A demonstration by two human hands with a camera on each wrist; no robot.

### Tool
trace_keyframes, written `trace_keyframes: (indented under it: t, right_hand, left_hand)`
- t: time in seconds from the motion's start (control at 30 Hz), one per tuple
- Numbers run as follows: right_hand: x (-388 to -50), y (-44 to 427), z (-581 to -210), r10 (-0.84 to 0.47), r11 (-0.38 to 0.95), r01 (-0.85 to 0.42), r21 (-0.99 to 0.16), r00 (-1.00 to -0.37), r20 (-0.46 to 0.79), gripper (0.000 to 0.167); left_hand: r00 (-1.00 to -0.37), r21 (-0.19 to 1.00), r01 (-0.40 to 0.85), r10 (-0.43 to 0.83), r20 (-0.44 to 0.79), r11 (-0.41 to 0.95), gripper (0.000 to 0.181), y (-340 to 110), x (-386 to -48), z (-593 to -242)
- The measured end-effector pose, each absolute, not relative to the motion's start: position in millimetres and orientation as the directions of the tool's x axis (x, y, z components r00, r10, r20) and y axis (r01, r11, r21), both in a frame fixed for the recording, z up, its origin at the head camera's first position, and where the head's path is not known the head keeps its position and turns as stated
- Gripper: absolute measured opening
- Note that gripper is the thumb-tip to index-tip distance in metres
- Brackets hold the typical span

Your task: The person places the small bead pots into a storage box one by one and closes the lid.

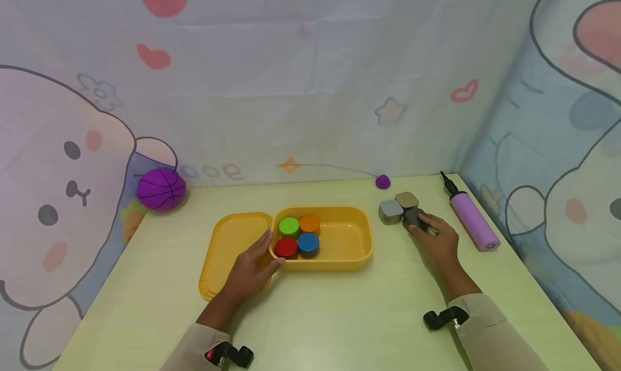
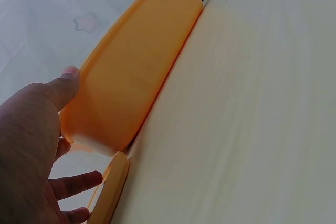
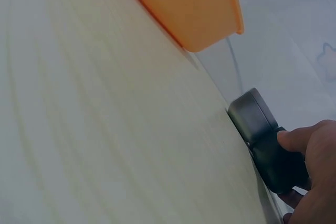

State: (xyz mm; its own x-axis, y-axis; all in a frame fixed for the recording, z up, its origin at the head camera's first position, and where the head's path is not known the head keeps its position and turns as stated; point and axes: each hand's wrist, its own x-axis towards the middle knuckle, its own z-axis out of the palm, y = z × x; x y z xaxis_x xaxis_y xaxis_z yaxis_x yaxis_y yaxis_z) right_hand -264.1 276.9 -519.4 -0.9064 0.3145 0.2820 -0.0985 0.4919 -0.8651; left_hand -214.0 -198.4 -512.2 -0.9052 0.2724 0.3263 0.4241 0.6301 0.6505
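A yellow box [image 1: 344,264] stands on the table, with round green [image 1: 289,227], orange [image 1: 310,225], red [image 1: 286,247] and blue [image 1: 308,245] pieces in its left part. My left hand [image 1: 250,268] holds the box's near left corner, thumb on the front wall; two of its fingers reach to the yellow lid [image 2: 109,195] beside the box. My right hand [image 1: 439,240] grips a dark, rounded block [image 1: 413,218] between thumb and fingers. Against that block sit a grey block [image 1: 390,211] and a tan block [image 1: 406,200]. A pale edge under the right fingers is mostly hidden.
On the far left lies a purple basketball [image 1: 161,190]. A lilac hand pump [image 1: 474,221] with a black nozzle lies near the table's right edge. Toward the back edge sits a small purple object [image 1: 383,181]. A printed cloth [image 1: 310,90] hangs behind the table.
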Motion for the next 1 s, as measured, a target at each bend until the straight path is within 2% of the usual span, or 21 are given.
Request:
trace_keyframes:
  t: [0.4, 0.67, 1.0]
  right_hand:
    - [-263.6, 275.8, -518.2, 0.377, 0.478, -0.134, -0.868, -0.862, 0.34, 0.044]
    - [-262.4, 275.1, -518.3, 0.357, 0.452, -0.258, -0.854, -0.825, 0.438, 0.043]
    - [-264.4, 263.0, -519.5, 0.249, 0.441, -0.484, -0.756, -0.743, 0.621, 0.04]
  left_hand:
    - [-0.897, 0.643, 0.44, 0.28, 0.341, 0.627, 0.08, -198.8, -217.1, -512.9]
    - [-0.898, 0.637, 0.438, 0.276, 0.343, 0.634, 0.08, -199.9, -217.4, -515.3]
    - [-0.903, 0.646, 0.427, 0.272, 0.332, 0.633, 0.08, -199.9, -217.0, -518.6]
